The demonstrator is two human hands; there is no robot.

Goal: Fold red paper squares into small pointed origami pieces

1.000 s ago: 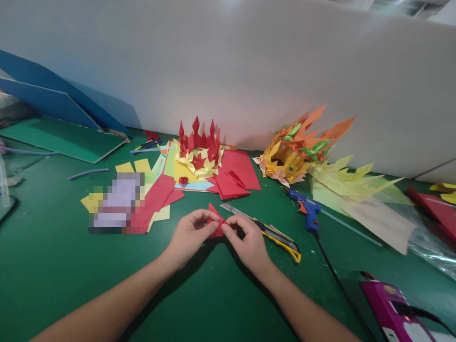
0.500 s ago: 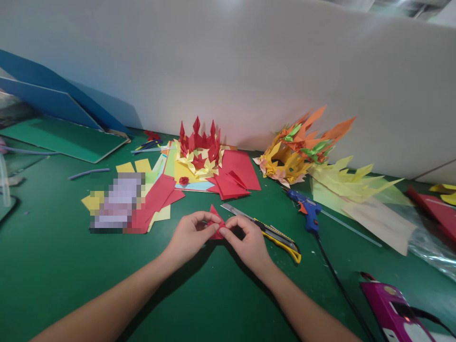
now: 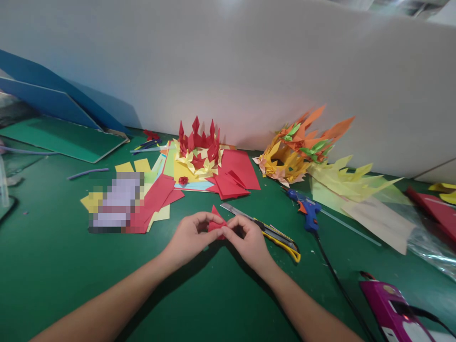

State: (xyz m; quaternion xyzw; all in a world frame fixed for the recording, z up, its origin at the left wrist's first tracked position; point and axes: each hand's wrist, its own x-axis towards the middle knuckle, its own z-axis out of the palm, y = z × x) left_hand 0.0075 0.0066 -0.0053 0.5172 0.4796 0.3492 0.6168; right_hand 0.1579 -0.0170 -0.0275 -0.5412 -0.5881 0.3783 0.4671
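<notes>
Both hands pinch a small folded red paper piece (image 3: pixel 216 221) just above the green table (image 3: pixel 53 266). My left hand (image 3: pixel 190 236) grips its left side with fingers curled. My right hand (image 3: pixel 245 240) grips its right side, fingertips pressed together on the fold. A pointed corner of the red paper sticks up between the thumbs. A yellow utility knife (image 3: pixel 274 233) lies just right of my right hand.
Behind the hands stands a red and yellow paper crown (image 3: pixel 197 149) on loose red and yellow sheets (image 3: pixel 156 194). An orange and yellow paper piece (image 3: pixel 299 149), a blue glue gun (image 3: pixel 308 209) with cord, pale yellow sheets (image 3: pixel 356 187) and a magenta device (image 3: pixel 392 308) lie right. Blue boards (image 3: pixel 46 97) lean left.
The hands have drawn slightly closer together and folded the red paper smaller; less of its lower part shows now. Nothing else on the table has moved.
</notes>
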